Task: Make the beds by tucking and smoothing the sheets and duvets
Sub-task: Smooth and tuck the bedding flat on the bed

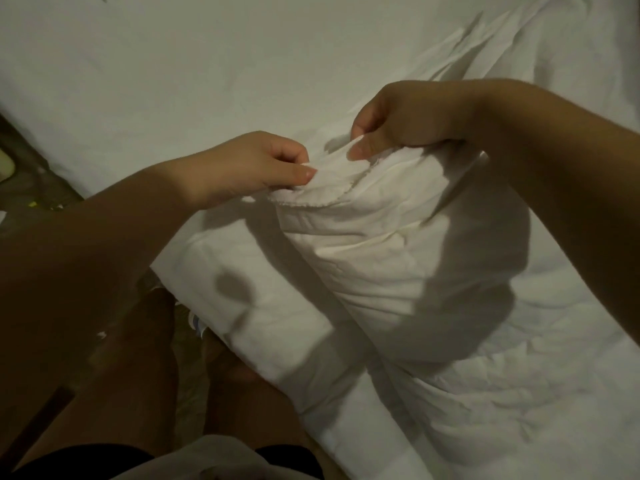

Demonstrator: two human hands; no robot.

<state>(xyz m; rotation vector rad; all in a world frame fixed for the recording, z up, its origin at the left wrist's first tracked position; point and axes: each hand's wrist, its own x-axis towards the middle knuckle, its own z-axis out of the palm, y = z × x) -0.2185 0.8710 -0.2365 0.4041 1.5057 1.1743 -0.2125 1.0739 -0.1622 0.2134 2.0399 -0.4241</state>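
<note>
A white duvet [398, 244] is bunched and lifted above the bed, its stitched edge at the top. My left hand [249, 164] pinches that edge on the left, thumb over the cloth. My right hand [398, 116] grips the same edge a little to the right and higher. The white bed sheet [173, 74] lies fairly flat across the mattress behind, with creases at the upper right. The duvet's lower part drapes down over the bed's near edge [277, 341].
The dark floor [31, 188] shows at the left beside the mattress edge. My bare legs [149, 358] stand close against the bed at the bottom. A pale object [7, 164] sits at the far left edge.
</note>
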